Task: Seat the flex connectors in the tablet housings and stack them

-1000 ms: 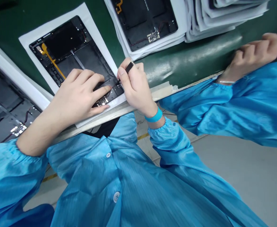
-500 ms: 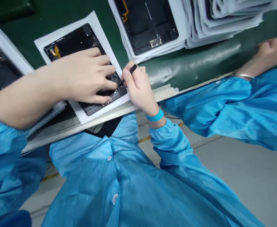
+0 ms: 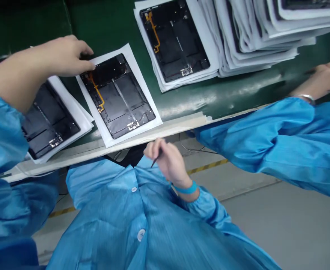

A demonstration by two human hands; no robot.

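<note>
**Green table (image 3: 238,90), open tablet shell (image 3: 116,95) by the near edge**

From my seat at the feed, the tablet shell lies back-open on a white foam sheet (image 3: 150,112). It sits just inside the table's near edge, turned at a slant. An orange flex cable (image 3: 97,90) runs down its left side. My left hand (image 3: 66,56) reaches over to the shell's far left corner, fingers bent down onto it. Whether that grip clasps the corner or only rests there, I cannot tell.

My right hand (image 3: 167,161) is off the table, below the near edge and above the blue coat. Its grip is pinched around a thin dark tool (image 3: 155,162), the tip pointing down and to the left. A blue wristband (image 3: 186,187) circles that wrist.

Left of the shell lies a second tablet (image 3: 48,120) on its own white sheets, partly under my left forearm. Towards the far edge a third tablet (image 3: 176,39) tops a stack of sheets, and beside it a stack of foam-wrapped units (image 3: 252,37) spreads to the right. At the right end of the near edge a co-worker's hand (image 3: 328,73) lies on the table, with a metal bracelet (image 3: 302,98) above a blue sleeve (image 3: 266,138).
</note>
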